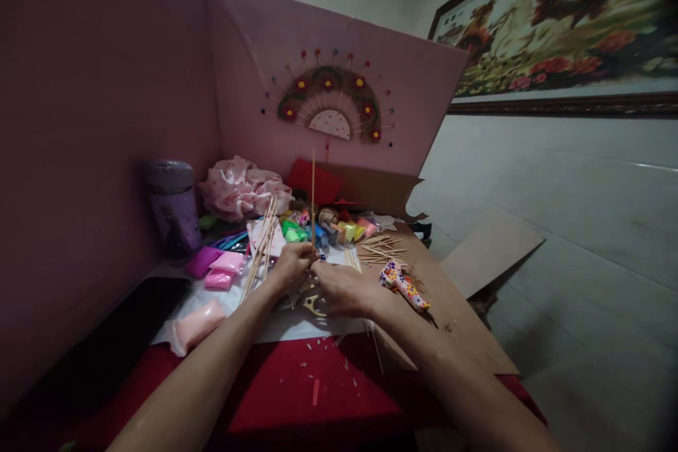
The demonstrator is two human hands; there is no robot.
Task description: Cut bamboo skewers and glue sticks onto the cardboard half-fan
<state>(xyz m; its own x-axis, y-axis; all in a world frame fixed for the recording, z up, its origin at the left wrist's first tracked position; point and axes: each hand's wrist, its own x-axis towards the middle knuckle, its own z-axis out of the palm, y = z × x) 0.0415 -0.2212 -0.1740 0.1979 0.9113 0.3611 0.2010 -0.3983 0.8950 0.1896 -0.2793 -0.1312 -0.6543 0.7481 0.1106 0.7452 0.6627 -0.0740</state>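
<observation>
A thin wooden stick (pixel 313 191) stands upright in my left hand (pixel 294 267), whose fingers are closed round its lower end. Right beside it, my right hand (pixel 342 288) is closed with its fingertips almost touching the left ones. A small dark blue ball (pixel 322 257) shows at the fingertips; which hand holds it is hidden. Below the hands is a cream-coloured tool handle with a hole (pixel 313 305), partly covered. Under it lies a white sheet (pixel 286 328). Long sticks (pixel 262 247) lean in a bundle left of my left hand.
Packets of coloured clay (pixel 225 272) lie left and behind. A purple tumbler (pixel 172 208) stands at the left. To the right, short sticks (pixel 381 248) and a flower-patterned cloth item (pixel 403 284) rest on cardboard (pixel 460 332). A decorated fan (pixel 328 102) is on the pink board behind.
</observation>
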